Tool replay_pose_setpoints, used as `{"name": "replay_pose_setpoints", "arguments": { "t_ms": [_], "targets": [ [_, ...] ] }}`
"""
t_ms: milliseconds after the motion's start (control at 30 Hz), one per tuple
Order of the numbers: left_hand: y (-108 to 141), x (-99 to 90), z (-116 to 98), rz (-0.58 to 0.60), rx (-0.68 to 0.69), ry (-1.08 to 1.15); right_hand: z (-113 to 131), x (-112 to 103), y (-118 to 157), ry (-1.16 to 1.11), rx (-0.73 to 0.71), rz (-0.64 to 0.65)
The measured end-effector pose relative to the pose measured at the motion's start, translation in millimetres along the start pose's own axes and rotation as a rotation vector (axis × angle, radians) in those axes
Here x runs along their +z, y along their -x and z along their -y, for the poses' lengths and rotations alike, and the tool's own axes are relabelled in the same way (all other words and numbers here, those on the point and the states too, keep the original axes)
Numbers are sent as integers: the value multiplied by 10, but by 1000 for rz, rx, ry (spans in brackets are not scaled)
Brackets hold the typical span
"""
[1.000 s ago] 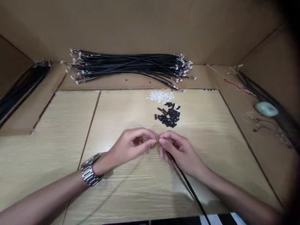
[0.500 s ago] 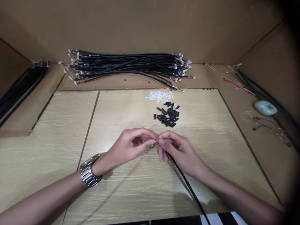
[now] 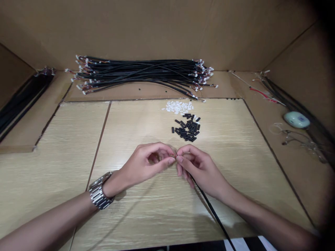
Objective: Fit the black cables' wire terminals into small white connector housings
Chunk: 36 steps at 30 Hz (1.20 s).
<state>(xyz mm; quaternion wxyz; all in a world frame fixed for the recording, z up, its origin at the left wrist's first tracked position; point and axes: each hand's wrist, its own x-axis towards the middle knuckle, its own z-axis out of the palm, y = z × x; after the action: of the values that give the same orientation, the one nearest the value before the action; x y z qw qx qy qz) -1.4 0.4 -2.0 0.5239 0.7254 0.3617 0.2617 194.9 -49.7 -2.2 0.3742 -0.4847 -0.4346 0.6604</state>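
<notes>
A black cable (image 3: pixel 210 205) rises from the table's front edge into my right hand (image 3: pixel 200 167), whose thumb and forefinger pinch it close to its end. Thin coloured wires (image 3: pixel 173 155) come out of that end, and the thumb and forefinger of my left hand (image 3: pixel 150 160) are closed on them. The fingertips of both hands nearly meet, so the wire tips are mostly hidden. Just beyond the hands lies a loose heap of short black tubes (image 3: pixel 192 128). Behind it is a pile of small white connectors (image 3: pixel 178 107).
A bundle of black cables with white connector ends (image 3: pixel 141 71) lies along the back cardboard wall. More dark cables (image 3: pixel 26 94) rest at the left. On the right cardboard strip are a pale green rounded object (image 3: pixel 296 120), a red-and-white thin tool (image 3: pixel 264 94) and eyeglasses (image 3: pixel 300 141).
My left fingertips have shifted slightly on the wires. Both hands otherwise stay in place, and the cable and piles have not moved.
</notes>
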Motion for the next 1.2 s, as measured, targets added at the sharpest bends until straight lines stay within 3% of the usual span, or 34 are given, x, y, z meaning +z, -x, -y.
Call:
{"name": "replay_pose_setpoints", "arguments": {
  "t_ms": [600, 700, 967, 1200],
  "targets": [
    [5, 13, 6, 4, -6, 124, -18, 11, 20, -14, -7, 1],
    [17, 4, -4, -3, 48, 48, -9, 9, 24, -14, -6, 3],
    [69, -31, -14, -43, 383, -235, 48, -10, -24, -142, 46, 49],
    [58, -15, -32, -105, 335, -219, -25, 73, 57, -28, -41, 6]
  ]
}}
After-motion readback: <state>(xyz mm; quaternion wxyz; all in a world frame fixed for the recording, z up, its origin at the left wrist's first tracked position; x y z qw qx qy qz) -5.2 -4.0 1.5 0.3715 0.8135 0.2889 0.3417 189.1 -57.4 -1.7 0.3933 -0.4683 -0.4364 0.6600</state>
